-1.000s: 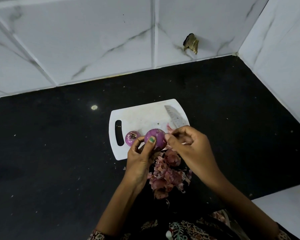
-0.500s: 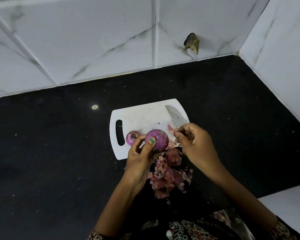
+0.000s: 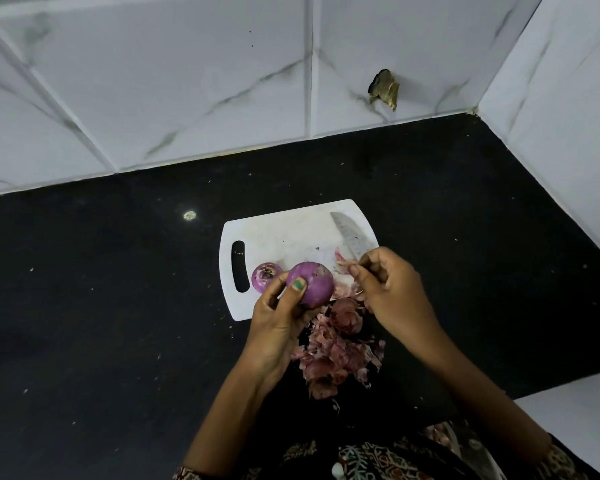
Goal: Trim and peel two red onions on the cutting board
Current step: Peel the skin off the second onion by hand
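Here, left hand [image 3: 278, 320] curls round peeled onion [image 3: 310, 283], thumb pressed on front, held just above near edge of cutting board [image 3: 284, 233]. Right hand [image 3: 390, 289] grips knife [image 3: 352, 237], fingers curled, also pinching strip of skin [image 3: 343, 263]. Second onion [image 3: 265, 276] rests on board beside handle slot. Peel heap [image 3: 336, 355] lies on black counter [image 3: 118, 306] below board. Risk: smooth, round bulb may slip from hand; blade near fingers could nick them.

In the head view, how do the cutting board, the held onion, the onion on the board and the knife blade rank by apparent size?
1. cutting board
2. knife blade, though partly hidden by the right hand
3. held onion, nearer the camera
4. onion on the board
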`<state>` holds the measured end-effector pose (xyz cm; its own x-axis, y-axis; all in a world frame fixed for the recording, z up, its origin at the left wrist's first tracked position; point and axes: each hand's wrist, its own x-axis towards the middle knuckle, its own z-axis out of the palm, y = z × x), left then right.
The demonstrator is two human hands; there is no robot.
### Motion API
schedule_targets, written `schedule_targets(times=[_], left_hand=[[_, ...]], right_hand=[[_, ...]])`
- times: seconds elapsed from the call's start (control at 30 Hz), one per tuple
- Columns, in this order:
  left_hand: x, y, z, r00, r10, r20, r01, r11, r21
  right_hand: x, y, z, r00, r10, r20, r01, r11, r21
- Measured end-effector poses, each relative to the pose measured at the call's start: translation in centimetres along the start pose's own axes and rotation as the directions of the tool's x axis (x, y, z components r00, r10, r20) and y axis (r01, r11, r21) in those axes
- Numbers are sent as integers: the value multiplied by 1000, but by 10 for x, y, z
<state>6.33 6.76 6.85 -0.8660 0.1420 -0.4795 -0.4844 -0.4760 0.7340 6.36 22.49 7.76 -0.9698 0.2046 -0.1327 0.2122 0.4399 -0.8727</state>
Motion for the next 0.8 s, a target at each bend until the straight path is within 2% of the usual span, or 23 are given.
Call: schedule_targets(times=[0.1, 0.27, 0.5, 0.8], left_hand=[[-2, -1, 1, 1000, -15, 19, 15, 1000, 16], [-3, -3, 1, 998, 21, 64, -24, 999, 45], [-11, -6, 0, 994, 85, 66, -92, 990, 110], [-26, -17, -2, 996, 89, -8, -89, 995, 38]], right_hand=[[1, -2, -6, 1000, -13, 14, 14, 999, -47], [-14, -29, -7, 983, -72, 170, 57, 994, 91], [-16, -34, -10, 976, -90, 196, 76, 994, 79], [-23, -29, -8, 963, -152, 224, 148, 988, 36]])
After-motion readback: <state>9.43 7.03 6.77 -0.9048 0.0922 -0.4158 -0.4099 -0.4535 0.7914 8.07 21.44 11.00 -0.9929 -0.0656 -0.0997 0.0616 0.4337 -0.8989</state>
